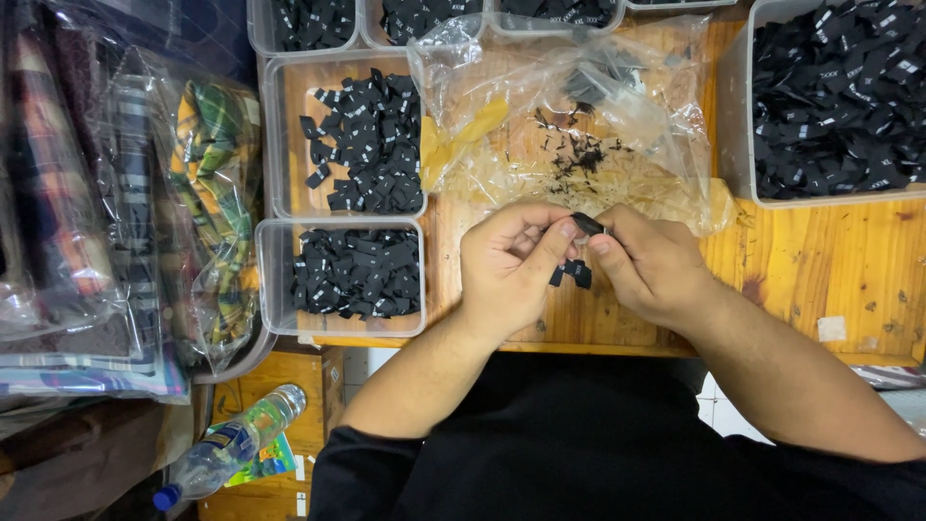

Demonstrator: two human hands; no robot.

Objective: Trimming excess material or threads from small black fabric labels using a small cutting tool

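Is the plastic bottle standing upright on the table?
No. The bottle lies on its side below the table edge, at lower left, away from both hands.

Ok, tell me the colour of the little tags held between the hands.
Black small tags, pinched between both hands; head view.

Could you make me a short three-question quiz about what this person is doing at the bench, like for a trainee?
1. True or false: both hands pinch one small black label.
2. Where is the water bottle? A) below the table edge, lower left B) inside a clear tray C) on the plastic bag
3. What fills the clear trays?

Key:
1. True: left hand and right hand meet on it.
2. A
3. Small black labels, heaped loosely.
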